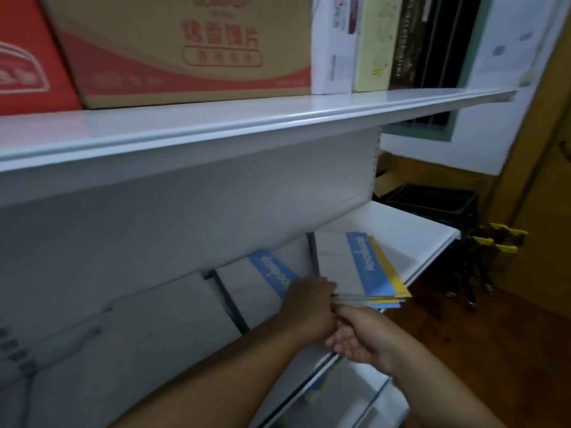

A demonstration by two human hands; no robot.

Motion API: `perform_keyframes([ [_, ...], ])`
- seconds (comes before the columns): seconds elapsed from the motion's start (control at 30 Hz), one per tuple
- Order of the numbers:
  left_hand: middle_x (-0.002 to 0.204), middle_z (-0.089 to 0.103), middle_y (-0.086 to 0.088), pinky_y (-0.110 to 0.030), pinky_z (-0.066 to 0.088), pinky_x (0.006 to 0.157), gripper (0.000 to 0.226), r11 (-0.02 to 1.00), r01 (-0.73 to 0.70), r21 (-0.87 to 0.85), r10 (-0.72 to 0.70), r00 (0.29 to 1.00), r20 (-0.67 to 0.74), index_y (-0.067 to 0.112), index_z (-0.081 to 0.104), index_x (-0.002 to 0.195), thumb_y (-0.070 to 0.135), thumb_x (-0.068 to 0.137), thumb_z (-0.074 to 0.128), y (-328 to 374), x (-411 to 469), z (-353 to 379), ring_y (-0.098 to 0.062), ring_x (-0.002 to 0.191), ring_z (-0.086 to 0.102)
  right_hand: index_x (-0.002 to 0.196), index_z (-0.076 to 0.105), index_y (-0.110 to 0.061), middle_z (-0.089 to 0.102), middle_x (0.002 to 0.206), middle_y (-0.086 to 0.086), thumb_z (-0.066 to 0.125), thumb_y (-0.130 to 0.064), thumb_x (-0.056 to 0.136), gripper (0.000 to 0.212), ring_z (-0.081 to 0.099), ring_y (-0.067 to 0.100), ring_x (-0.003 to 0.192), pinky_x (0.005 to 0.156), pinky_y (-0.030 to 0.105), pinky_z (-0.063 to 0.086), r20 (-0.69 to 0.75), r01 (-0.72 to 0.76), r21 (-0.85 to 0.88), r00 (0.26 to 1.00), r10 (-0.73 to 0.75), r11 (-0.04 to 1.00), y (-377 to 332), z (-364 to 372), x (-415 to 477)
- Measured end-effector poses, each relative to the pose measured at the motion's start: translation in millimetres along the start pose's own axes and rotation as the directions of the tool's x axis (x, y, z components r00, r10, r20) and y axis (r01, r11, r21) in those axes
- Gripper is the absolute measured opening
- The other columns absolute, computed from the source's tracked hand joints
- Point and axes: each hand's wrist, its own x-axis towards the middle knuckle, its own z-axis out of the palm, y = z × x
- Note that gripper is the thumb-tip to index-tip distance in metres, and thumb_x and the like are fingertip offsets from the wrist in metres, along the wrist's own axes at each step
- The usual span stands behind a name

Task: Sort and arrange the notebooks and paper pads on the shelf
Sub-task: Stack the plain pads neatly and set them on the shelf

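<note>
Several white notebooks with a blue band lie flat in rows on the lower white shelf [411, 236]. The rightmost stack [349, 267] shows blue and yellow edges at its front right corner. My left hand [309, 304] grips the front left corner of that stack, fingers curled over its edge. My right hand [361, 338] sits just below it at the shelf's front edge, fingers curled under the stack's near edge. A second stack [247, 279] lies to the left, partly hidden by my left hand. Further pads [148, 319] lie left of that.
The upper shelf [216, 125] overhangs the work area and carries a cardboard box [185, 47], a red box [27, 57] and upright books [370, 41]. To the right are a black crate [432, 205], yellow-handled tools [500, 239] and a wooden floor [479, 335].
</note>
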Motion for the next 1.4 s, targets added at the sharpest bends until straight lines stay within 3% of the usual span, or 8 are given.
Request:
perform_keyframes([
  [0.13, 0.118, 0.065, -0.013, -0.021, 0.034, 0.095, 0.048, 0.956, 0.113, -0.272, -0.206, 0.915, -0.347, 0.009, 0.066, 0.110, 0.028, 0.073, 0.043, -59, -75, -38, -0.020, 0.111, 0.054, 0.072, 0.057, -0.006, 0.056, 0.044, 0.008, 0.053, -0.022, 0.091, 0.025, 0.046, 0.014, 0.033, 0.035, 0.016, 0.033, 0.141, 0.144, 0.226, 0.974, -0.179, 0.963, -5, 95, -27],
  [0.33, 0.125, 0.061, -0.005, -0.018, 0.032, 0.096, 0.077, 0.795, 0.520, -0.312, -0.607, 0.699, -0.379, 0.016, 0.062, 0.116, 0.052, 0.064, 0.019, -153, -225, -85, -0.018, 0.118, 0.052, 0.094, 0.060, -0.013, 0.067, 0.074, 0.008, 0.068, -0.026, 0.080, 0.021, 0.061, 0.016, 0.061, 0.055, 0.024, 0.050, 0.582, 0.234, 0.077, 0.779, -0.234, 0.969, 21, 259, -63],
  [0.47, 0.129, 0.057, -0.004, -0.014, 0.032, 0.087, 0.041, 0.639, 0.697, -0.327, -0.767, 0.540, -0.346, 0.018, 0.058, 0.122, 0.035, 0.086, 0.045, -181, -321, -114, -0.017, 0.115, 0.052, 0.118, 0.053, -0.027, 0.062, 0.094, -0.021, 0.060, -0.042, 0.083, 0.038, 0.057, -0.001, 0.087, 0.078, 0.016, 0.043, 0.737, 0.424, -0.047, 0.626, -0.255, 0.904, 43, 332, -83],
  [0.6, 0.131, 0.055, -0.005, -0.023, 0.039, 0.091, 0.042, 0.348, 0.844, -0.408, -0.909, 0.199, -0.365, 0.022, 0.054, 0.125, 0.031, 0.085, 0.061, -221, -434, -153, -0.018, 0.103, 0.054, 0.140, 0.037, -0.021, 0.048, 0.132, -0.018, 0.058, -0.080, 0.053, 0.107, 0.045, 0.009, 0.123, 0.105, 0.020, 0.034, 0.702, 0.402, -0.149, 0.686, -0.190, 0.903, 72, 386, -83],
  [0.7, 0.135, 0.053, -0.011, -0.033, 0.043, 0.096, 0.062, 0.055, 0.737, -0.673, -0.997, 0.003, -0.078, 0.012, 0.047, 0.133, 0.038, 0.080, 0.067, -243, -503, -159, -0.025, 0.110, 0.056, 0.142, 0.035, -0.018, 0.040, 0.148, 0.002, 0.063, -0.054, 0.072, 0.083, 0.042, 0.021, 0.131, 0.111, 0.037, 0.034, 0.573, 0.308, -0.186, 0.805, -0.151, 0.933, 82, 406, -81],
  [0.87, 0.080, 0.078, -0.003, -0.034, 0.057, 0.067, 0.025, -0.007, 0.506, -0.862, -0.957, 0.246, 0.152, 0.011, 0.067, 0.101, 0.027, 0.082, 0.066, -258, -499, -132, -0.023, 0.076, 0.073, 0.146, 0.024, -0.013, 0.031, 0.152, 0.004, 0.062, -0.036, 0.085, 0.075, 0.037, 0.025, 0.135, 0.099, 0.025, 0.033, 0.552, 0.251, -0.146, 0.823, -0.132, 0.957, 72, 427, -78],
  [1.03, 0.098, 0.075, -0.010, -0.034, 0.058, 0.069, 0.040, 0.047, 0.417, -0.908, -0.913, 0.386, 0.130, 0.011, 0.067, 0.107, 0.024, 0.070, 0.075, -266, -468, -123, -0.026, 0.084, 0.073, 0.127, 0.054, -0.021, 0.063, 0.123, 0.006, 0.073, -0.037, 0.074, 0.059, 0.063, 0.029, 0.104, 0.092, 0.047, 0.052, 0.548, 0.182, -0.115, 0.831, -0.091, 0.977, 73, 439, -82],
  [1.4, 0.101, 0.073, -0.018, -0.038, 0.055, 0.079, 0.048, -0.233, 0.294, -0.927, -0.797, 0.489, 0.355, 0.002, 0.067, 0.105, 0.026, 0.064, 0.076, -245, -464, -132, -0.033, 0.093, 0.070, 0.118, 0.057, -0.024, 0.069, 0.109, -0.004, 0.080, -0.026, 0.060, 0.062, 0.065, 0.015, 0.101, 0.093, 0.040, 0.052, 0.564, 0.407, -0.132, 0.781, -0.269, 0.904, 92, 405, -93],
])
